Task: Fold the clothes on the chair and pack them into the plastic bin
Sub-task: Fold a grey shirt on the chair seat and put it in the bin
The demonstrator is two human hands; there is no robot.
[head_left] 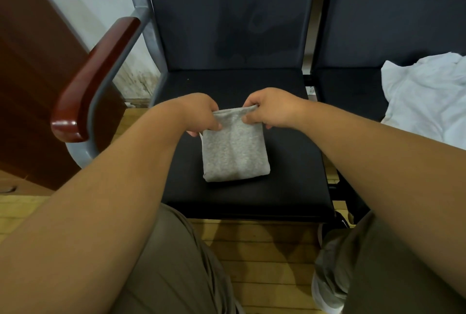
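Observation:
A grey garment, folded into a small rectangle, lies on the black seat of the chair in front of me. My left hand pinches the far left corner of its top edge. My right hand pinches the far right corner, and the edge is lifted slightly between them. A crumpled white garment lies on the neighbouring seat at the right. The plastic bin is out of view.
The chair has a dark red wooden armrest on a grey metal frame at the left. A brown wooden panel stands beyond it. My knees in olive trousers are close to the seat's front edge, over a wooden floor.

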